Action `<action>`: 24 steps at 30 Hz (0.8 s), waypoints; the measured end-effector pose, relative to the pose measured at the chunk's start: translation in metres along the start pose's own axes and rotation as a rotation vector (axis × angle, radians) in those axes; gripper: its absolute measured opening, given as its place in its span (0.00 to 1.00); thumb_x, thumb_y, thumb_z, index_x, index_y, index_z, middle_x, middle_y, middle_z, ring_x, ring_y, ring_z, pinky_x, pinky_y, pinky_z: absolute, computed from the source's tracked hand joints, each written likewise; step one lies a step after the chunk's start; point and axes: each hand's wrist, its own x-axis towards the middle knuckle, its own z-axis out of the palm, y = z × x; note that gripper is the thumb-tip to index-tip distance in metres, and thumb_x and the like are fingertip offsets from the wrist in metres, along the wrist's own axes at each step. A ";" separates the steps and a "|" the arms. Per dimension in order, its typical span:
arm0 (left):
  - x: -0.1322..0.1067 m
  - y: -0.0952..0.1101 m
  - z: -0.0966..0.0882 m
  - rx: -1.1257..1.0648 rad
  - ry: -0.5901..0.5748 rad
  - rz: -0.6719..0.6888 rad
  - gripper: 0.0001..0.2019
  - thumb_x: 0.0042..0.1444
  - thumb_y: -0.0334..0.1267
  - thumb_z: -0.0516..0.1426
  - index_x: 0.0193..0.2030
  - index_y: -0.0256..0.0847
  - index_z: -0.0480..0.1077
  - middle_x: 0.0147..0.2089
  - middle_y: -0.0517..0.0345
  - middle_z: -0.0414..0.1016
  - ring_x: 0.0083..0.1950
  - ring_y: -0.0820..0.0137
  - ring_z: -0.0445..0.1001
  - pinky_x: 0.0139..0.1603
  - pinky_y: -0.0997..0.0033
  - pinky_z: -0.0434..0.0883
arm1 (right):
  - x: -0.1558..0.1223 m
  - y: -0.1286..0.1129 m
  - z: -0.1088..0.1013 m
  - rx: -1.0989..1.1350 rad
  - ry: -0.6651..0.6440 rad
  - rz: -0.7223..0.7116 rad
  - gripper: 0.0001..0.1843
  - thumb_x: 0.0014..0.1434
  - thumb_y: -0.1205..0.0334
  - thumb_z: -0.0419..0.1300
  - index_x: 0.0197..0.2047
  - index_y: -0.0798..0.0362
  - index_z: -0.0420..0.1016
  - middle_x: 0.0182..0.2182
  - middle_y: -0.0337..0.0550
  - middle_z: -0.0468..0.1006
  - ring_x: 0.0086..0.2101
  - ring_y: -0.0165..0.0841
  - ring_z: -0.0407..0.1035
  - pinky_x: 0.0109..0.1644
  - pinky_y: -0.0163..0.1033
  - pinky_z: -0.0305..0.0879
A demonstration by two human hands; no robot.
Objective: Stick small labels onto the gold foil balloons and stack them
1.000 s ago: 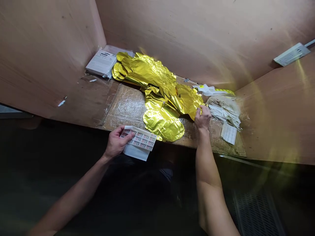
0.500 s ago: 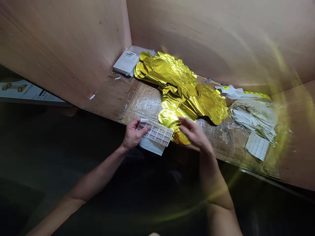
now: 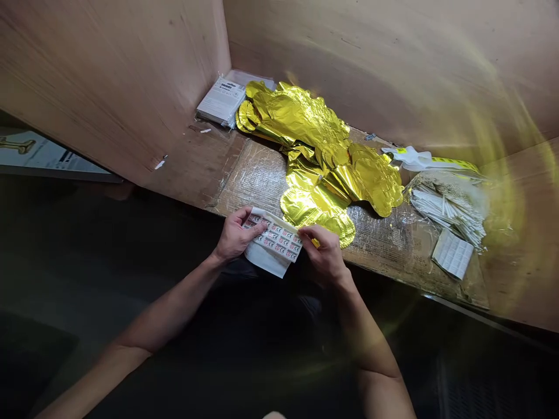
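My left hand [image 3: 236,235] pinches the left edge of a sheet of stickers [image 3: 275,240], white with rows of small printed labels bearing red symbols and CE marks. At the sheet's upper right corner, my right hand [image 3: 323,250] has thumb and forefinger pressed together on a sticker at the edge. Whether that sticker is lifted from the sheet is too small to tell. Just beyond the hands lies a flat gold foil balloon [image 3: 318,209], its lobed end towards me. It overlaps a larger pile of gold foil balloons [image 3: 301,119] behind.
Wooden panels enclose the worktop [image 3: 253,171] at left, back and right. White packets [image 3: 222,102] lie in the back left corner. On the right are a bag of white sticks [image 3: 449,206] and a folded white sheet [image 3: 453,254]. A printed package [image 3: 48,154] is at far left.
My right hand has moved left and down from over the gold foil to the sticker sheet's corner, and its fingers have closed there. My left hand still holds the sheet.
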 end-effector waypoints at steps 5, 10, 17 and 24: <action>-0.004 0.002 -0.004 0.046 -0.008 0.011 0.20 0.47 0.44 0.75 0.42 0.38 0.78 0.35 0.58 0.80 0.34 0.70 0.77 0.38 0.72 0.77 | -0.002 -0.004 0.002 0.128 -0.047 0.115 0.12 0.70 0.55 0.62 0.54 0.47 0.77 0.40 0.43 0.82 0.39 0.37 0.76 0.47 0.43 0.74; -0.006 0.003 -0.006 0.071 -0.032 0.023 0.19 0.48 0.44 0.74 0.43 0.38 0.79 0.36 0.58 0.81 0.35 0.70 0.78 0.39 0.72 0.77 | -0.002 -0.009 -0.003 0.299 -0.153 0.297 0.08 0.67 0.54 0.64 0.42 0.49 0.77 0.35 0.40 0.79 0.36 0.34 0.72 0.39 0.39 0.70; -0.007 0.004 -0.006 0.088 -0.028 0.016 0.20 0.47 0.46 0.75 0.43 0.38 0.79 0.36 0.56 0.82 0.35 0.67 0.80 0.39 0.69 0.78 | -0.002 -0.009 0.002 0.284 -0.118 0.310 0.08 0.66 0.54 0.64 0.43 0.49 0.75 0.34 0.40 0.77 0.36 0.34 0.71 0.40 0.40 0.69; -0.010 0.005 -0.006 0.093 -0.024 0.013 0.21 0.48 0.46 0.75 0.45 0.38 0.79 0.37 0.55 0.83 0.36 0.66 0.81 0.40 0.69 0.79 | -0.006 -0.006 0.003 0.322 -0.111 0.315 0.08 0.67 0.54 0.64 0.45 0.48 0.76 0.37 0.41 0.78 0.37 0.35 0.71 0.41 0.40 0.70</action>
